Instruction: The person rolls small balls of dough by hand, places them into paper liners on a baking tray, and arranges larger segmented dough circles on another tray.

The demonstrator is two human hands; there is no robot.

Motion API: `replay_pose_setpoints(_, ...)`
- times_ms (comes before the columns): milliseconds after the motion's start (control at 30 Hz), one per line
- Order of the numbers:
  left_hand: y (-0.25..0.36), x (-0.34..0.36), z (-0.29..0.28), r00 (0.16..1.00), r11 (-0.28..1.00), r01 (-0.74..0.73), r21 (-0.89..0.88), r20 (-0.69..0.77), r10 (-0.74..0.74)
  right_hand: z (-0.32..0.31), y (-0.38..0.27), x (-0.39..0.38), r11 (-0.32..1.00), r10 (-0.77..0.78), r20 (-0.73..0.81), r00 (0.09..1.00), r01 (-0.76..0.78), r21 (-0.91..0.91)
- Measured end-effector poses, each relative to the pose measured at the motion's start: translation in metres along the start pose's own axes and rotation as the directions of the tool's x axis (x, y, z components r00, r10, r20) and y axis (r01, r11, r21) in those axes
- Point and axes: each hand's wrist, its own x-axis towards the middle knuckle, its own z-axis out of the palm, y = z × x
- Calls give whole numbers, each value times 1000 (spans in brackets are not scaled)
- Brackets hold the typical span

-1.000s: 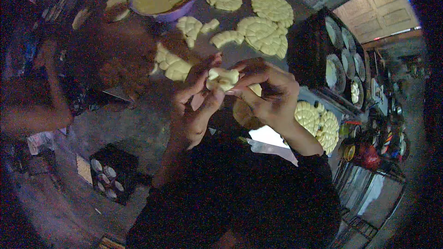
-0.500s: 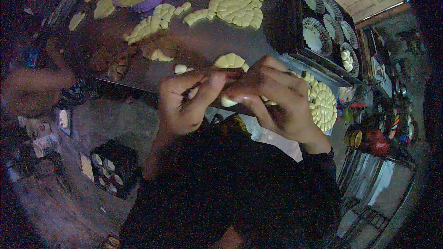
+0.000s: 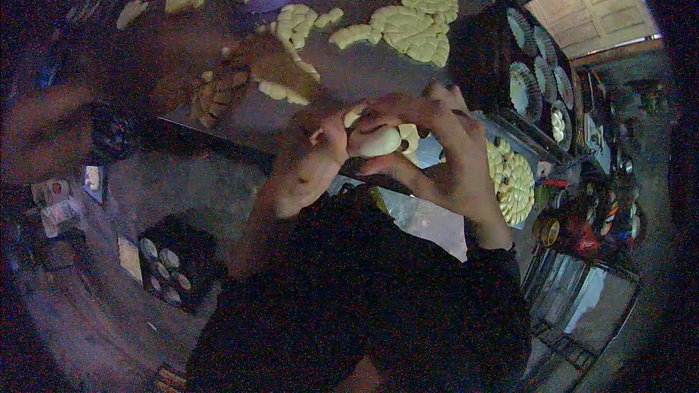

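Because the smooth dough ball (image 3: 380, 144) looks soft, it is probably cradled rather than squeezed: the right hand (image 3: 450, 147) closes around it, thumb below and bent fingers above, wrist coming in from four o'clock. The left hand (image 3: 309, 164) meets it at nine o'clock, fingers curled and blurred — whether they clamp it, I cannot tell. Held between both hands near the worktop's (image 3: 342, 62) edge, the ball sits within easy reach of scored dough rounds (image 3: 411, 33) toward one o'clock and fluted paper cups (image 3: 521, 91) at two — presumably a handy layout.
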Motion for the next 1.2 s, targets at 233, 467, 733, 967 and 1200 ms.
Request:
replay_pose_setpoints(233, -16, 19, -81, 861, 822, -355, 446, -186, 473, 92, 40, 63, 828, 217, 89, 972, -232, 511)
replay_pose_setpoints(467, -6, 15, -163, 709, 947, -153, 284, -636, 305, 169, 115, 71, 725, 424, 563, 710, -638, 259)
replay_pose_setpoints(733, -87, -22, -174, 755, 946, 221, 239, -656, -11, 167, 143, -8, 977, 88, 231, 969, -38, -210)
replay_pose_setpoints(967, -126, -10, -183, 797, 646, 475, 598, -604, -27, 75, 230, -156, 823, 531, -109, 840, -543, -167)
replay_pose_setpoints(1200, -148, 23, -111, 971, -133, 163, 978, -135, 199, 93, 221, -141, 667, 692, -10, 721, -646, -372)
